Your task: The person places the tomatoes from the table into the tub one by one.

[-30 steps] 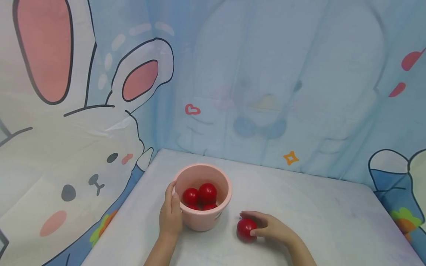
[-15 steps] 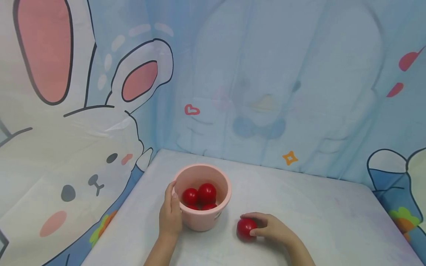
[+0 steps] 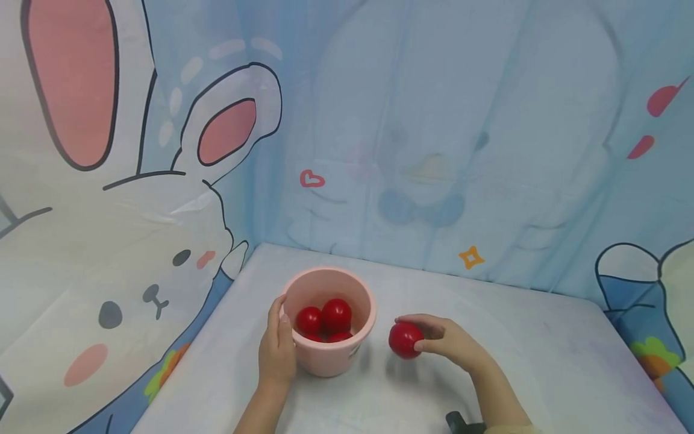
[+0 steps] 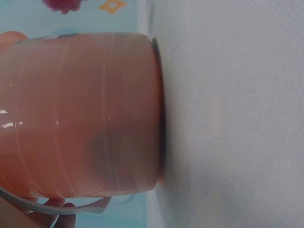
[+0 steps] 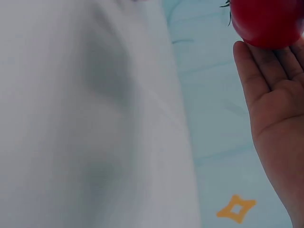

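My right hand point(image 3: 450, 340) holds a red tomato point(image 3: 405, 340) between thumb and fingers, raised above the table to the right of a pink bucket point(image 3: 328, 360). In the right wrist view, green leaf tips show on the tomato point(image 5: 266, 21) above my fingers. My left hand point(image 3: 278, 349) grips the bucket's left side near the rim. Several more red tomatoes point(image 3: 337, 314) lie inside the bucket, the lower ones partly hidden by its front wall. The left wrist view has the bucket wall point(image 4: 80, 114) close up, with a grey handle point(image 4: 57, 208) beside my fingers.
A white-covered table point(image 3: 488, 313) lies under everything. Behind it hangs a light blue printed curtain point(image 3: 434, 90), and a rabbit-print cloth point(image 3: 135, 253) covers the left side. A dark device point(image 3: 463, 424) sits at my right wrist.
My right hand has lifted the tomato off the table and slightly away from me; its shadow now lies apart below. My left hand and the bucket have stayed in place.
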Demonstrator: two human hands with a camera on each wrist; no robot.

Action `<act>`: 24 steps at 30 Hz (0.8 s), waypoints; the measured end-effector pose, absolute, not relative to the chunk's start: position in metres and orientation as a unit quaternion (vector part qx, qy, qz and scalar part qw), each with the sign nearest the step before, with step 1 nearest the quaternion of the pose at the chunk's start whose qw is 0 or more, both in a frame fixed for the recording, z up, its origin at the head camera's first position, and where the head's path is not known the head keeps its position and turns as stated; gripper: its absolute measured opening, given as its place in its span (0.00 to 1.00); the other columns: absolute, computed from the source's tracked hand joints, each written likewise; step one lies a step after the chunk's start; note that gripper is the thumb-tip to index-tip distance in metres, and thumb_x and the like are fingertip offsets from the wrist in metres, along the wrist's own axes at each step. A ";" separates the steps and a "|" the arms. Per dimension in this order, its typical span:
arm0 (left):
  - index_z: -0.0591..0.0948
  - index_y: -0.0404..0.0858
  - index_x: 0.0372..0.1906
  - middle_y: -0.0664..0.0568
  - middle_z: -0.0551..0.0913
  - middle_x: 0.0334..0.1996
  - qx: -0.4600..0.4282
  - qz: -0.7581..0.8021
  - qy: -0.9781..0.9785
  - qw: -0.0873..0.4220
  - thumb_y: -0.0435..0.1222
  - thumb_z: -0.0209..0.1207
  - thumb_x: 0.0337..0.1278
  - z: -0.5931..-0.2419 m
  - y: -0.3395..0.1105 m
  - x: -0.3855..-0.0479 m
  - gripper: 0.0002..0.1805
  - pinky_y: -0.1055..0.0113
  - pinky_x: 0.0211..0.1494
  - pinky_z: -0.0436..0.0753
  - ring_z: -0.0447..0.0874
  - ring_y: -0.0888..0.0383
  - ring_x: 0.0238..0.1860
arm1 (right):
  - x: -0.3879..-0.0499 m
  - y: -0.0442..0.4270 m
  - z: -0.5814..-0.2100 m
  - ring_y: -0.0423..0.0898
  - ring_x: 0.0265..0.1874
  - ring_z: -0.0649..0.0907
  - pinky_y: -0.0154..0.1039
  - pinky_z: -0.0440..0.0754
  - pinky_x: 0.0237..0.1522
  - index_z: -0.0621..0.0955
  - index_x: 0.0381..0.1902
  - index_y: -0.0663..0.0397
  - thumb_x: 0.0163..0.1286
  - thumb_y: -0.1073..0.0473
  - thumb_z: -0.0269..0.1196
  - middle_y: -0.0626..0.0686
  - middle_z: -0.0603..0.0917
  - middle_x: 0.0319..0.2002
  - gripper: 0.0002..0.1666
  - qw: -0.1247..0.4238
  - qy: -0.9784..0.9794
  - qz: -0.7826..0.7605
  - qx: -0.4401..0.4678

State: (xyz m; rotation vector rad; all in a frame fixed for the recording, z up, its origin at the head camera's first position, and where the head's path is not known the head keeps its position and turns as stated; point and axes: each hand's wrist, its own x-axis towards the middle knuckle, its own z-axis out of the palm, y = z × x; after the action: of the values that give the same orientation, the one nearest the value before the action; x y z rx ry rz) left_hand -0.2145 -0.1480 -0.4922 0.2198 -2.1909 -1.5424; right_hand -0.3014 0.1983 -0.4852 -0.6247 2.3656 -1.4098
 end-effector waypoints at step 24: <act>0.59 0.64 0.74 0.65 0.66 0.72 0.071 -0.558 -0.793 0.233 0.55 0.40 0.75 -0.495 -0.148 -0.213 0.26 0.45 0.66 0.76 0.65 0.56 0.74 | -0.331 0.196 -0.400 0.43 0.57 0.81 0.43 0.87 0.48 0.74 0.68 0.43 0.66 0.59 0.66 0.50 0.78 0.63 0.32 0.100 0.797 -0.483 -0.348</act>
State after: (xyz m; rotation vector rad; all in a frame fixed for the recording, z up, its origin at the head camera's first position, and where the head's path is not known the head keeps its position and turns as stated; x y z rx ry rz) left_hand -0.2133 -0.1484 -0.4949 0.1948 -2.1789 -1.5325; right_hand -0.3312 0.1958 -0.4001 -1.0286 2.3571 -1.4288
